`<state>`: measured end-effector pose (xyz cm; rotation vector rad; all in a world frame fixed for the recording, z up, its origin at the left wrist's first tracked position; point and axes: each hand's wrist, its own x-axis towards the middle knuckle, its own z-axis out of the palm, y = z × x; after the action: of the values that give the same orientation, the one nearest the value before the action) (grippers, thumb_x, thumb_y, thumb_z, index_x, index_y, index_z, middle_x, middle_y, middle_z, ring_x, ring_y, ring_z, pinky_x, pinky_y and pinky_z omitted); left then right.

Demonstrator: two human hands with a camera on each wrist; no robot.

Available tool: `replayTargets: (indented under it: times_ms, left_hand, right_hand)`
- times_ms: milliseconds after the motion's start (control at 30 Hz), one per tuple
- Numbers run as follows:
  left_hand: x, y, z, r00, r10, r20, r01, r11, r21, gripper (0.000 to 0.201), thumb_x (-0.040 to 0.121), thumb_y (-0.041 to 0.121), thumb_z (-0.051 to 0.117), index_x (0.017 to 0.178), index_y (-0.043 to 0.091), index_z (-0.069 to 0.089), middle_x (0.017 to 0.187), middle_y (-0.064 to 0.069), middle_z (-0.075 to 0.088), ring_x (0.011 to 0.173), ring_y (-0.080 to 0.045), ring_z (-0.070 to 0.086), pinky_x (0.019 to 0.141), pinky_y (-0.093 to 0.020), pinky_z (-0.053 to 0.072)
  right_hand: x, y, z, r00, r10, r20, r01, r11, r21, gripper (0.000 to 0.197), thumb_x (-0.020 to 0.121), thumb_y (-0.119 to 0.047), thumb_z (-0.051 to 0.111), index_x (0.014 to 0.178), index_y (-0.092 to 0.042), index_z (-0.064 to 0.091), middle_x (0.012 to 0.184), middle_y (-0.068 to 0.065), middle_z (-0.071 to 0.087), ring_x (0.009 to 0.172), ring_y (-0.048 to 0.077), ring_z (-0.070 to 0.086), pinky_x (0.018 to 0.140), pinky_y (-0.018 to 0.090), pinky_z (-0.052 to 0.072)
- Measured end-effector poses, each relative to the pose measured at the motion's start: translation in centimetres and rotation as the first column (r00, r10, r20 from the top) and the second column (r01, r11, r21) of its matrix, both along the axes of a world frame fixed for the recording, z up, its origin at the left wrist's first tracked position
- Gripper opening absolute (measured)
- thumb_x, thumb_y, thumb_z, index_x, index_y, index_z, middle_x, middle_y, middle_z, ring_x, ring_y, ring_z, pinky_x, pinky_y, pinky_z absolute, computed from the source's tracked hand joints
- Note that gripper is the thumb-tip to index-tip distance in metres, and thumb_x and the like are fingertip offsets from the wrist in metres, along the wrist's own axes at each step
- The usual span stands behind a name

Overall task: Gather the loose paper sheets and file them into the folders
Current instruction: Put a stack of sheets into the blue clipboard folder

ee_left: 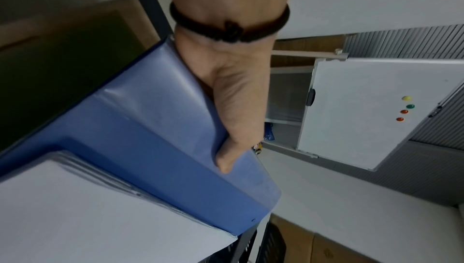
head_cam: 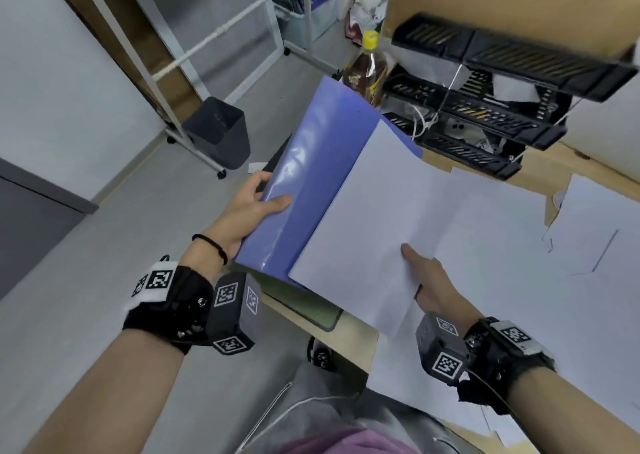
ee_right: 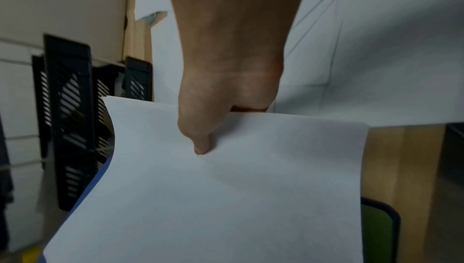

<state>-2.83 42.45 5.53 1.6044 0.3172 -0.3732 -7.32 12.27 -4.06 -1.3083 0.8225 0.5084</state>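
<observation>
A blue folder (head_cam: 311, 163) is held open above the desk's left edge. My left hand (head_cam: 249, 208) grips its left cover, thumb on top (ee_left: 226, 160), the other fingers hidden beneath. A white sheet (head_cam: 374, 218) lies across the folder's right half, its left edge at the fold. My right hand (head_cam: 426, 273) pinches that sheet (ee_right: 226, 197) near its lower right edge, thumb (ee_right: 200, 146) on top and fingers under it. A green folder (head_cam: 311, 308) lies on the desk below the blue one. More loose white sheets (head_cam: 519, 280) cover the desk to the right.
A black stacked letter tray (head_cam: 485, 107) stands at the back of the wooden desk (head_cam: 346, 339), with a cardboard box (head_cam: 502, 0) behind it and a yellow-capped bottle (head_cam: 369, 62) to its left. A dark bin (head_cam: 218, 131) and a whiteboard frame (head_cam: 194, 55) stand on the floor at left.
</observation>
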Motion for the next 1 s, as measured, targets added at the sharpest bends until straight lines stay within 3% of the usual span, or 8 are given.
replayTargets:
  times_ms: [167,333,500,533,700,767,900,1000]
  left_hand:
    - [0.9,-7.9,0.3,0.998,-0.058,-0.02,0.056,0.996,-0.072,0.028,0.086,0.014,0.068,0.108,0.013,0.05,0.095,-0.003,0.07,0.074,-0.014,0.07,0.063,-0.025,0.056]
    - [0.6,-16.5,-0.9,0.984,-0.161,-0.077,0.152,0.983,-0.107,0.024,0.085,0.016,0.069,0.101,0.022,0.052,0.099,-0.006,0.069,0.079,-0.023,0.068,0.073,-0.035,0.056]
    - [-1.0,-24.2,-3.1,0.975,-0.209,-0.071,0.205,0.977,-0.055,0.021,0.086,0.015,0.068,0.096,0.023,0.053,0.094,-0.003,0.066,0.078,-0.018,0.064,0.072,-0.03,0.053]
    - [-1.5,-25.4,-3.8,0.974,-0.214,-0.079,0.21,0.976,-0.048,0.021,0.085,0.016,0.069,0.098,0.022,0.053,0.096,-0.004,0.066,0.081,-0.019,0.064,0.073,-0.03,0.054]
    - [-4.2,-29.8,-6.1,0.956,-0.235,-0.174,0.235,0.972,-0.023,0.035,0.086,0.024,0.069,0.115,0.015,0.053,0.11,-0.009,0.067,0.091,-0.023,0.066,0.077,-0.034,0.053]
    - [-5.2,-30.9,-6.8,0.951,-0.241,-0.193,0.244,0.97,-0.008,0.036,0.086,0.028,0.068,0.116,0.014,0.053,0.112,-0.01,0.067,0.093,-0.025,0.066,0.078,-0.035,0.053]
    - [-6.6,-31.8,-8.1,0.911,-0.326,-0.252,0.355,0.932,0.078,0.042,0.089,0.034,0.064,0.124,0.016,0.049,0.124,-0.01,0.063,0.1,-0.021,0.065,0.083,-0.034,0.054]
    - [-6.8,-31.3,-8.7,0.85,-0.447,-0.277,0.508,0.835,0.211,0.082,0.086,0.032,0.068,0.151,0.02,0.018,0.154,-0.003,0.029,0.136,-0.023,0.039,0.109,-0.041,0.039]
  right_hand:
    - [-1.9,-7.1,1.4,0.988,-0.15,0.022,0.151,0.988,-0.016,0.041,0.095,-0.027,0.06,0.125,0.001,0.059,0.116,0.016,0.069,0.105,0.035,0.066,0.094,0.047,0.051]
    - [-6.1,-14.7,1.2,0.955,-0.297,0.007,0.297,0.953,-0.053,0.052,0.088,-0.034,0.066,0.127,-0.001,0.058,0.116,0.015,0.069,0.104,0.036,0.067,0.098,0.052,0.049]
    - [-10.7,-22.0,0.2,0.905,-0.426,-0.001,0.426,0.903,-0.051,0.107,0.056,-0.049,0.083,0.141,-0.001,0.039,0.123,0.016,0.064,0.103,0.035,0.068,0.088,0.053,0.054]
    - [-11.5,-23.2,0.5,0.891,-0.453,0.006,0.453,0.89,-0.052,0.106,0.057,-0.048,0.083,0.141,-0.001,0.039,0.124,0.015,0.064,0.103,0.035,0.067,0.087,0.052,0.055]
    - [-14.5,-26.9,5.0,0.888,-0.457,0.062,0.459,0.887,-0.04,0.026,0.092,-0.022,0.065,0.111,-0.005,0.062,0.107,0.013,0.071,0.091,0.029,0.07,0.067,0.035,0.058]
    - [-15.2,-28.1,6.0,0.888,-0.451,0.092,0.455,0.89,-0.017,0.008,0.095,-0.014,0.061,0.099,-0.007,0.06,0.105,0.013,0.071,0.092,0.028,0.069,0.075,0.038,0.057]
    - [-15.5,-29.4,6.9,0.92,-0.367,0.14,0.367,0.93,0.03,0.027,0.095,-0.014,0.058,0.12,-0.002,0.062,0.114,0.013,0.072,0.102,0.029,0.07,0.083,0.038,0.058]
    - [-14.7,-29.0,8.0,0.954,-0.25,0.166,0.246,0.968,0.046,0.026,0.095,-0.016,0.059,0.118,-0.004,0.063,0.111,0.01,0.073,0.1,0.027,0.071,0.085,0.037,0.058]
